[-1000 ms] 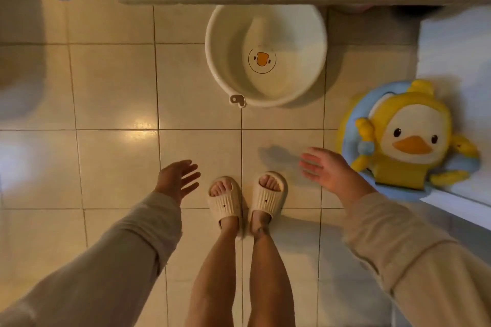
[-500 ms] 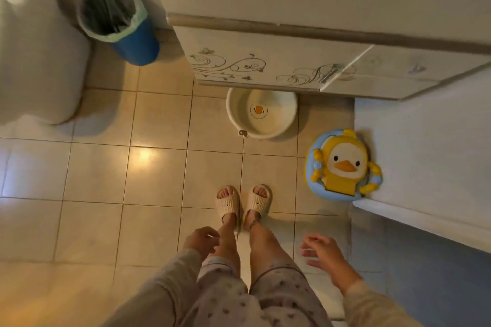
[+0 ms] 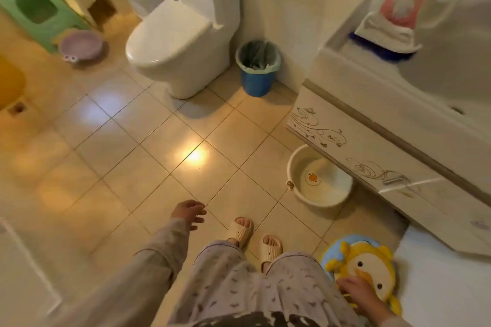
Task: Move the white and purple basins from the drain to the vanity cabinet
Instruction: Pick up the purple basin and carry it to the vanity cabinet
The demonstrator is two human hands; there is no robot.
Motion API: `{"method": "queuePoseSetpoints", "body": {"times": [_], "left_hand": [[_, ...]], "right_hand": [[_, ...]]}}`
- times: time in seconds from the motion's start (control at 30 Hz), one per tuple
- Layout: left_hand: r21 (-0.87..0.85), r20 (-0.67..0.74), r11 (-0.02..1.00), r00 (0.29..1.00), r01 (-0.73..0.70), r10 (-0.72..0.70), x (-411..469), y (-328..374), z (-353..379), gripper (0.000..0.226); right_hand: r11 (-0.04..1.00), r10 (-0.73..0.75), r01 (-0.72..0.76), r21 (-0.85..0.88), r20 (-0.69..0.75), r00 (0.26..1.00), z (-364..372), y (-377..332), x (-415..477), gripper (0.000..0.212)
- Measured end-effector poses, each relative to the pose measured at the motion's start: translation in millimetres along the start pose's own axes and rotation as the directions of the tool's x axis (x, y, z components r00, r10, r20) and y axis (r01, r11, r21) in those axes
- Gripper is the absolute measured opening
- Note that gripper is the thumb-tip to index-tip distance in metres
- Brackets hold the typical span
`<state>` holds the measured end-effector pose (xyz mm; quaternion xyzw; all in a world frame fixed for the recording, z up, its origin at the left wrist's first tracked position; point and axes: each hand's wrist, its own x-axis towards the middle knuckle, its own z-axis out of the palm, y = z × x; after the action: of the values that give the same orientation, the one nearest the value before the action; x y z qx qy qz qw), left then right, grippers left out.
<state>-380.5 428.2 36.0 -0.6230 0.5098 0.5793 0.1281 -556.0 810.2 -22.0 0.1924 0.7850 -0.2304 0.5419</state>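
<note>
Bathroom, warm dim light: glossy beige tiled floor (image 3: 164, 156) with a bright lamp glare at centre, white toilet (image 3: 175, 45) against the pale far wall, blue lined bin (image 3: 257, 71) beside it, green plastic stand (image 3: 37, 8) far left.

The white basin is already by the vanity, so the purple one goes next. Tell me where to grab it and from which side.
Take the purple basin by its rim, from above. It sits upright and open on the floor beside the green stand, so the rim is exposed all round. The small tab on the near edge faces the person; a hand could hook there, probably with the other on the far rim.
</note>
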Motion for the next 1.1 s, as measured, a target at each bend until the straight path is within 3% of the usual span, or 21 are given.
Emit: {"method": "queuePoseSetpoints", "body": {"times": [0.17,0.3,0.43,0.6,0.8,0.97,1.1], "left_hand": [[-0.241,-0.029,0.963,0.990,0.125,-0.136,-29.5,-90.8,3.1,0.009],[-0.442,-0.101,0.860,0.939,0.255,-0.330,-53.8,-181.4,21.7,0.011],[-0.624,-0.056,0.701,0.876,0.343,-0.479,-68.8,-245.5,40.1,0.014],[-0.769,0.027,0.517,0.827,0.375,-0.561,-71.7,-270.9,37.3,0.016],[-0.841,0.044,0.399,0.781,0.366,-0.623,-39.7,-265.9,-19.5,0.018],[-0.821,-0.031,0.462,0.782,0.335,-0.623,-5.2,-235.3,-112.1,0.022],[-0.775,-0.104,0.573,0.842,0.265,-0.530,24.1,-190.4,-201.2,0.013]], "right_hand": [[0.969,-0.129,0.122,-0.213,-0.016,0.992,-12.9,-58.7,23.9,0.018],[0.865,-0.229,0.252,-0.434,0.106,0.968,17.3,-115.2,21.9,0.009],[0.791,-0.304,0.394,-0.467,0.259,0.917,74.0,-175.6,8.0,0.009],[0.667,-0.348,0.512,-0.541,0.381,0.857,148.6,-233.3,-22.2,0.012],[0.561,-0.311,0.518,-0.645,0.415,0.855,219.7,-273.5,-25.2,0.017],[0.568,-0.286,0.448,-0.690,0.345,0.894,262.0,-304.9,-26.6,0.020],[0.610,-0.283,0.420,-0.672,0.311,0.907,282.3,-330.1,-28.1,0.021]]}}
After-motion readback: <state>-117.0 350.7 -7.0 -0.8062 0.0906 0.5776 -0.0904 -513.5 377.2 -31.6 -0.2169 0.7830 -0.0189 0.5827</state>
